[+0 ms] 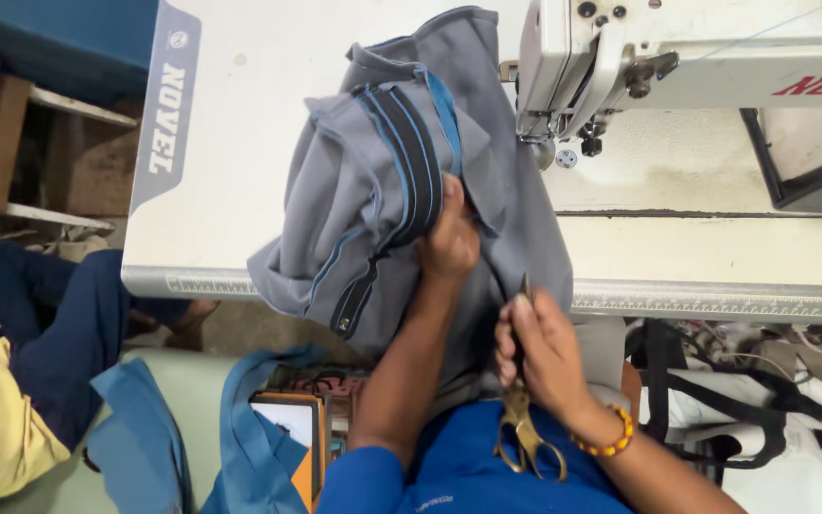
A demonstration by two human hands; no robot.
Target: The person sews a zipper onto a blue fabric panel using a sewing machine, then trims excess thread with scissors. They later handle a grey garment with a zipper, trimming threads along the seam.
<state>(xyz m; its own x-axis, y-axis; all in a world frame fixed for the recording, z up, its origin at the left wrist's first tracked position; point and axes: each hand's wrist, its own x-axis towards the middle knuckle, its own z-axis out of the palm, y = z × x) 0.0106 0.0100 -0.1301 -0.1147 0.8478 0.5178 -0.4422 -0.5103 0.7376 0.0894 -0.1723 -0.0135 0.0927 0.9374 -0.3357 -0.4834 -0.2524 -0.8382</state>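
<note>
Just ahead of both hands, the grey garment (401,171) lies bunched on the sewing table (230,143). The left hand (449,238) pinches its fabric closed; the right hand (542,352) grips brass-handled scissors (522,419), blades barely parted. Keeping the cloth taut and snipping only with the tips looks wisest.

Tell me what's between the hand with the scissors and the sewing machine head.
In the head view, grey garment fabric lies between the right hand holding the scissors and the sewing machine.
</note>
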